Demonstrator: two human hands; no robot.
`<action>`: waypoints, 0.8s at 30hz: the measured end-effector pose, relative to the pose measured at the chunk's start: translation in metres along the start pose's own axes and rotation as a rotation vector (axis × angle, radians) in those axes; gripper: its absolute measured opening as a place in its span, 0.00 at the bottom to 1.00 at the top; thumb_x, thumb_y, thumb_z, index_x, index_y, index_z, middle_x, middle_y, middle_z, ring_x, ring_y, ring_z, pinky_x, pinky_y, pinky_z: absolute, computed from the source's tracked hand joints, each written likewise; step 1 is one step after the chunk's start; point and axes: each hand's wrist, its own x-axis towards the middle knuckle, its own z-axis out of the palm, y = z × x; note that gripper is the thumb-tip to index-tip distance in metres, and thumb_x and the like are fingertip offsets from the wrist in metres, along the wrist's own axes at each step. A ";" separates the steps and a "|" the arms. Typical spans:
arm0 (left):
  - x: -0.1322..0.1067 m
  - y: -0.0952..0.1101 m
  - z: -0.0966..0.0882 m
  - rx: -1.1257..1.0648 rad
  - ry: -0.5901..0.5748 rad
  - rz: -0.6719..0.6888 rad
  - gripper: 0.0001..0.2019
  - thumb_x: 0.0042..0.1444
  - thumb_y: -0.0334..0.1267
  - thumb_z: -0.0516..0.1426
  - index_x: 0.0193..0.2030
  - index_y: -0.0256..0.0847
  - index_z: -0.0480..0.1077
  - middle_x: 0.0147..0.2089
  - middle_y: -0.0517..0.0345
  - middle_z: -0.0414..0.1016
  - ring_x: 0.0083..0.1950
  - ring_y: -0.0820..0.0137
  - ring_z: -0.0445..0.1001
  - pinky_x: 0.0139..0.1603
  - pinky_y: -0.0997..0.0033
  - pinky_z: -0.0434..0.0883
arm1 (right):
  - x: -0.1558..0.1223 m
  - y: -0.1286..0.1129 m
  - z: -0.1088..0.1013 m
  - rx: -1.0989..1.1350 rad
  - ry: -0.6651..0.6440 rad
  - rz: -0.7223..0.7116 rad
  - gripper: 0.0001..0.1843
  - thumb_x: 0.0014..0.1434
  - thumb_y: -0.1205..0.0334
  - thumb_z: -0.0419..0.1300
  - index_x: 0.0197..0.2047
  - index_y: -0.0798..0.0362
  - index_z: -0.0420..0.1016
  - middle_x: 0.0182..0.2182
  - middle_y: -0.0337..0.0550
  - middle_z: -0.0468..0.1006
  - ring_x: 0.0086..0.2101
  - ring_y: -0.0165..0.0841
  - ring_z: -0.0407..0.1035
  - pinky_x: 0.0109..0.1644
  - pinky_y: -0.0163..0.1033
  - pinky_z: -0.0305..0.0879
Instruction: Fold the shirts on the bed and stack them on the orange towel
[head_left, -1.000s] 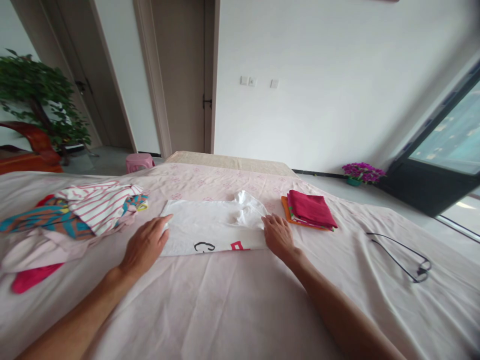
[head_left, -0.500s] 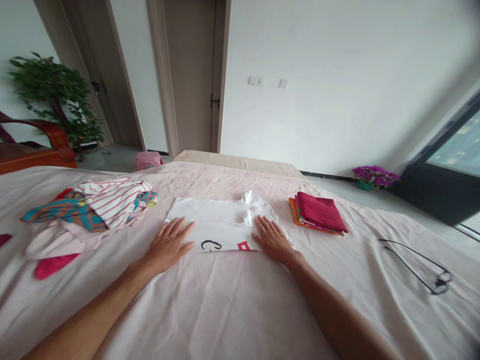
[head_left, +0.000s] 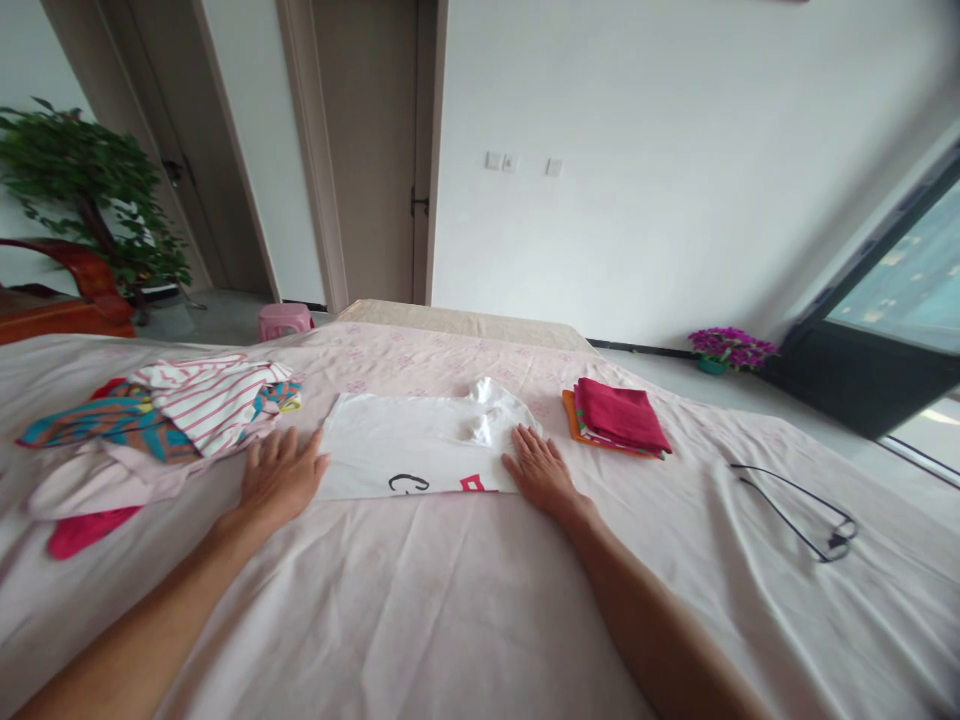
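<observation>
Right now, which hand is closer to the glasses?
Right. The right hand lies at the right end of the white cloth, left of the glasses; the left hand is farther away, at the cloth's left end.

Folded white shirt [head_left: 405, 445]: we read a black C-like curve [head_left: 407, 481] by its near edge | to the right: we see a red angular figure [head_left: 471, 484] | both meet that edge; we cannot make out a whole word
</observation>
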 end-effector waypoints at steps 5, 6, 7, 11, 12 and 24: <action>0.005 0.035 -0.028 -0.189 0.070 0.164 0.22 0.60 0.40 0.51 0.60 0.39 0.71 0.65 0.43 0.69 0.70 0.53 0.60 0.71 0.50 0.53 | 0.000 -0.001 -0.001 0.020 -0.004 0.004 0.35 0.71 0.46 0.40 0.73 0.58 0.50 0.71 0.51 0.49 0.70 0.42 0.43 0.72 0.53 0.38; 0.009 0.047 -0.034 -0.270 0.026 0.191 0.21 0.60 0.41 0.51 0.58 0.39 0.72 0.63 0.45 0.72 0.67 0.55 0.65 0.69 0.54 0.57 | 0.000 -0.002 -0.001 0.024 -0.005 0.003 0.35 0.71 0.46 0.40 0.73 0.58 0.50 0.71 0.52 0.49 0.70 0.42 0.43 0.72 0.54 0.38; 0.013 0.060 -0.040 -0.361 -0.029 0.204 0.21 0.61 0.43 0.51 0.57 0.39 0.72 0.61 0.47 0.74 0.63 0.59 0.70 0.66 0.59 0.62 | 0.000 -0.002 -0.001 0.027 -0.005 0.004 0.35 0.71 0.46 0.40 0.73 0.58 0.51 0.71 0.52 0.49 0.70 0.42 0.43 0.72 0.54 0.38; 0.034 0.120 -0.058 -0.630 -0.237 0.125 0.21 0.61 0.45 0.50 0.59 0.43 0.70 0.53 0.52 0.80 0.54 0.64 0.77 0.53 0.67 0.70 | 0.000 -0.001 -0.001 0.040 0.003 0.005 0.34 0.71 0.46 0.41 0.73 0.56 0.51 0.72 0.50 0.49 0.70 0.42 0.42 0.72 0.54 0.37; 0.040 0.136 -0.060 -0.643 -0.284 0.107 0.22 0.61 0.46 0.51 0.59 0.44 0.69 0.52 0.53 0.80 0.54 0.63 0.77 0.52 0.67 0.70 | -0.001 -0.001 -0.001 0.045 0.005 0.004 0.34 0.71 0.46 0.41 0.73 0.55 0.51 0.72 0.50 0.49 0.70 0.41 0.42 0.72 0.54 0.37; 0.077 0.253 -0.022 -0.606 -0.268 0.051 0.29 0.56 0.43 0.57 0.64 0.43 0.60 0.49 0.51 0.81 0.52 0.61 0.78 0.48 0.66 0.69 | -0.006 -0.002 -0.008 0.106 0.001 0.012 0.34 0.71 0.45 0.42 0.73 0.51 0.52 0.72 0.47 0.49 0.70 0.42 0.42 0.72 0.53 0.34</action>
